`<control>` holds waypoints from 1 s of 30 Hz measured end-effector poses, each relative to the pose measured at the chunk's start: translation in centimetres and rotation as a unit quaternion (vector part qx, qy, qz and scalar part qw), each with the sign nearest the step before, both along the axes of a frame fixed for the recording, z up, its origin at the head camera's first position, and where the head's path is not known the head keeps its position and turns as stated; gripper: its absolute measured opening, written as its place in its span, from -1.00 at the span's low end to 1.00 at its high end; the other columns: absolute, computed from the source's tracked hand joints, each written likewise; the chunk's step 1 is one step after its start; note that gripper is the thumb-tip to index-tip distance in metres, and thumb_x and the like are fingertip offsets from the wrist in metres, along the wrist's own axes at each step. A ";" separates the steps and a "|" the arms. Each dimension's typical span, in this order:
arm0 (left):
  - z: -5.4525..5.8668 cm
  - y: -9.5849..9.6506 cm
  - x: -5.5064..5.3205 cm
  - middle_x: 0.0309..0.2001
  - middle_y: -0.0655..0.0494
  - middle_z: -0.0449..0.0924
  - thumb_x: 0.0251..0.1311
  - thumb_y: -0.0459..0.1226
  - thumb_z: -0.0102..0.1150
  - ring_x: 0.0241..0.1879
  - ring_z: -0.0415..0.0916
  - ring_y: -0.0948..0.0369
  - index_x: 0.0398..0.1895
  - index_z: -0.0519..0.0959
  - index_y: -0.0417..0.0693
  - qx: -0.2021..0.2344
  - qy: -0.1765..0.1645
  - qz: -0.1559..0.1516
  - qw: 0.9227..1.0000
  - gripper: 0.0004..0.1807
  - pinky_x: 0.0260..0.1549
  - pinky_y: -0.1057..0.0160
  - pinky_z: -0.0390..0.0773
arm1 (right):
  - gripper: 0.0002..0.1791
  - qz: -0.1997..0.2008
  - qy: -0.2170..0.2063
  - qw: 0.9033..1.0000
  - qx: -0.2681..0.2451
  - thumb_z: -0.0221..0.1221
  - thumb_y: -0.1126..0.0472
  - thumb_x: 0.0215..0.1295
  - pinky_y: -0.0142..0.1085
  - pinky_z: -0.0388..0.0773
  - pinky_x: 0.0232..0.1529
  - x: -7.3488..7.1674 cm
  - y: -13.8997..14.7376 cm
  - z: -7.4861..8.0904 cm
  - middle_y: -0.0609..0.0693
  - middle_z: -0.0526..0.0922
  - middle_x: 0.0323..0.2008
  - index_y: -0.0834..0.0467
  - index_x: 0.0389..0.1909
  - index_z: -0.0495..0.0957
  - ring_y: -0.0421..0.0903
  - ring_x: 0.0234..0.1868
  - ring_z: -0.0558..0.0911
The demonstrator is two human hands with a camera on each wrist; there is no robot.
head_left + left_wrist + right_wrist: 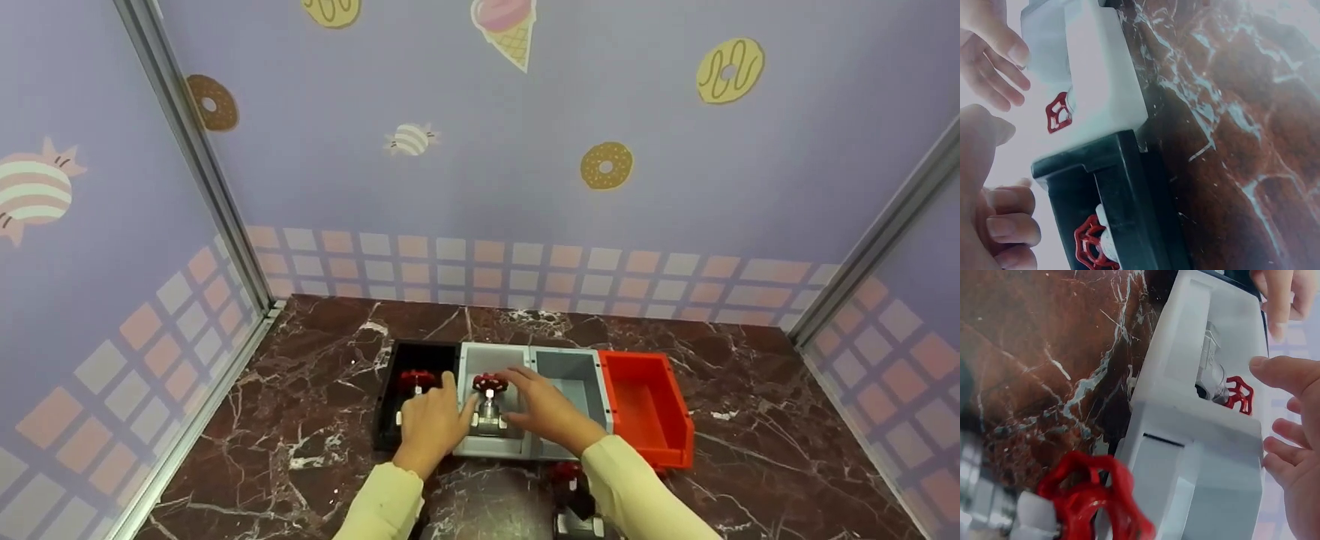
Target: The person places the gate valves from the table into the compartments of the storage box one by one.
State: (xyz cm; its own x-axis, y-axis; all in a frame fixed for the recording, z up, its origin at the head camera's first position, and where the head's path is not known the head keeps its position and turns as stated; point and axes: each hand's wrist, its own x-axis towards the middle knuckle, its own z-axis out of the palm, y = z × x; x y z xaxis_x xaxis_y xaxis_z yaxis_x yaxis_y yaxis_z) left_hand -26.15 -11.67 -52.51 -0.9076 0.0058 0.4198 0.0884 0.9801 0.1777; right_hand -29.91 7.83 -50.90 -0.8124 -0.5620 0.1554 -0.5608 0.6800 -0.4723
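A valve with a red handwheel (489, 384) stands in the white bin (495, 356), its metal body lower down. My left hand (433, 421) hovers at the boundary of the black and white bins, fingers loosely bent and nothing in its grasp. On the other side of the handwheel, my right hand (551, 409) has its fingers spread and relaxed. In the right wrist view a gap shows between its thumb (1280, 374) and the valve (1213, 374). A second red-handled valve (418, 381) sits in the black bin (424, 351), partly hidden by the left hand.
Grey (568, 367) and red (645, 397) bins continue the row on the right. In front stands another valve (577, 517), partly behind the right sleeve. Patterned walls (480, 202) enclose the dark marbled tabletop (315, 397) at the back and both sides.
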 end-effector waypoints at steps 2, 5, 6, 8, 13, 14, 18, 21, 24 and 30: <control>0.1 0.3 0.0 -0.76 0.01 0.44 0.21 0.13 0.14 -0.84 0.29 0.10 -0.25 0.44 -0.13 -0.003 0.008 -0.005 1.000 -0.52 -0.82 0.13 0.21 | -0.26 -0.001 -0.002 1.000 -0.007 0.37 0.16 0.11 0.04 0.41 0.23 0.2 0.4 0.1 0.24 0.36 0.33 0.14 0.33 0.33 0.22 0.29 0.43; 0.1 0.9 0.0 -0.75 0.01 0.46 0.20 0.12 0.14 -0.83 0.31 0.09 -0.31 0.44 -0.10 -0.007 0.011 -0.013 1.000 -0.55 -0.82 0.13 0.20 | -0.25 -0.003 0.001 1.000 -0.014 0.38 0.15 0.09 0.04 0.40 0.24 0.5 1.0 0.2 0.24 0.36 0.33 0.16 0.32 0.33 0.22 0.30 0.43; 0.1 1.1 0.0 -0.75 0.00 0.47 0.20 0.12 0.14 -0.83 0.33 0.08 -0.33 0.45 -0.10 -0.006 0.012 -0.016 1.000 -0.56 -0.82 0.13 0.20 | -0.24 -0.003 0.002 1.000 -0.013 0.38 0.16 0.09 0.05 0.39 0.24 0.7 1.2 0.2 0.24 0.36 0.33 0.18 0.32 0.33 0.23 0.30 0.42; 0.0 1.4 0.0 -0.73 -0.01 0.50 0.20 0.11 0.14 -0.80 0.37 0.07 -0.32 0.47 -0.10 -0.006 0.011 -0.019 1.000 -0.57 -0.81 0.12 0.22 | -0.24 -0.007 -0.002 1.000 -0.008 0.38 0.16 0.10 0.05 0.37 0.26 0.9 1.6 0.3 0.23 0.34 0.35 0.17 0.34 0.32 0.22 0.32 0.40; -0.2 2.4 0.1 -0.70 -0.01 0.53 0.24 0.11 0.09 -0.78 0.39 0.06 -0.12 0.54 -0.15 -0.016 0.003 -0.028 0.999 -0.50 -0.80 0.13 0.23 | -0.22 -0.011 -0.011 1.000 -0.004 0.36 0.15 0.12 0.07 0.37 0.25 1.5 2.5 0.6 0.22 0.32 0.36 0.15 0.37 0.29 0.22 0.33 0.38; -0.2 2.7 0.2 -0.69 0.00 0.53 0.23 0.11 0.09 -0.78 0.39 0.06 -0.10 0.54 -0.15 -0.017 0.003 -0.032 0.999 -0.50 -0.81 0.13 0.22 | -0.22 -0.011 -0.009 1.000 -0.006 0.37 0.15 0.12 0.08 0.38 0.24 1.6 2.7 0.6 0.23 0.33 0.35 0.15 0.36 0.30 0.22 0.33 0.39; -0.3 3.5 0.2 -0.69 0.02 0.54 0.22 0.11 0.11 -0.77 0.43 0.05 -0.14 0.53 -0.13 -0.017 0.000 -0.044 0.999 -0.52 -0.80 0.12 0.24 | -0.23 -0.014 0.005 1.000 -0.014 0.38 0.14 0.11 0.10 0.39 0.22 1.9 3.6 0.6 0.23 0.36 0.32 0.17 0.34 0.31 0.23 0.29 0.43; -0.4 4.0 0.2 -0.68 0.02 0.55 0.22 0.11 0.12 -0.75 0.46 0.05 -0.13 0.54 -0.11 -0.022 -0.010 -0.044 0.999 -0.53 -0.78 0.11 0.29 | -0.23 -0.019 0.010 1.000 -0.017 0.37 0.11 0.12 0.11 0.39 0.21 2.0 4.2 0.5 0.22 0.36 0.33 0.17 0.35 0.31 0.23 0.28 0.43; -0.5 4.5 0.2 -0.66 0.02 0.56 0.22 0.11 0.12 -0.74 0.47 0.07 -0.10 0.56 -0.10 -0.026 -0.013 -0.044 0.999 -0.52 -0.77 0.10 0.33 | -0.23 -0.028 0.011 0.999 -0.018 0.36 0.08 0.14 0.10 0.40 0.20 2.2 4.9 0.3 0.22 0.36 0.33 0.17 0.35 0.31 0.23 0.28 0.44; -0.8 5.8 0.2 -0.67 0.02 0.57 0.20 0.10 0.14 -0.73 0.48 0.07 -0.21 0.55 -0.07 -0.028 0.004 -0.050 0.998 -0.58 -0.76 0.10 0.36 | -0.24 -0.034 0.002 0.999 -0.023 0.37 0.09 0.12 0.07 0.44 0.18 2.5 6.2 -0.1 0.20 0.37 0.31 0.16 0.34 0.32 0.20 0.27 0.45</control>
